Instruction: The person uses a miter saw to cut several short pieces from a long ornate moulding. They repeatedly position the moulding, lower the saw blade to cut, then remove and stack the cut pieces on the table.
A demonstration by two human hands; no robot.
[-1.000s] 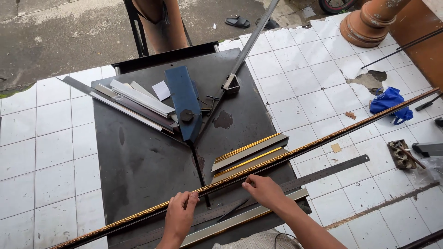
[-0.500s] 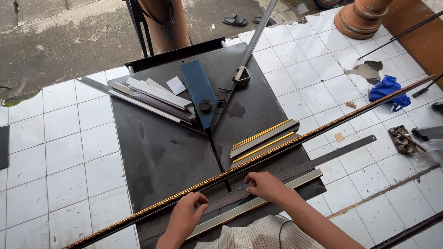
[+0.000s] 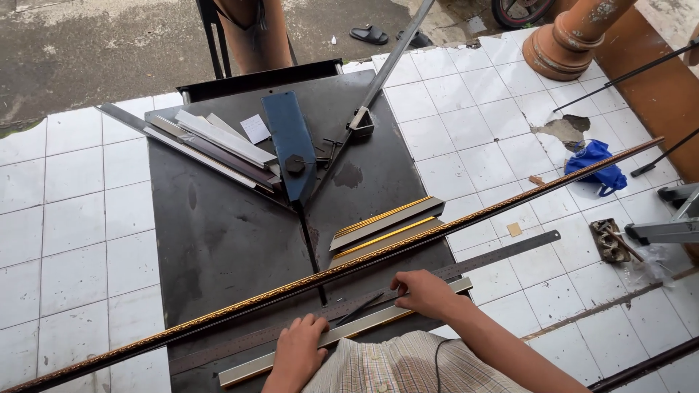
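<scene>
Steel ruler point(image 3: 364, 309) lies on the black table point(image 3: 218, 240) beside the long gilt moulding point(image 3: 328, 275); left hand point(image 3: 298, 349) and right hand point(image 3: 422, 291) press flat, fingers spread, gripping nothing; best kept parallel, pressure even

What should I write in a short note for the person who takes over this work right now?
Left hand: flat on the long steel ruler, open, gripping nothing.
Right hand: fingers pressing the same ruler, beside a pencil.
The ruler lies along a pale frame strip at the near edge of the dark work table. A long gold-patterned moulding crosses the table just beyond.
Two cut moulding pieces lie mid-table; the blue cutter is untouched.
Done: ruler laid on strip. I see no mark on the strip.
</scene>
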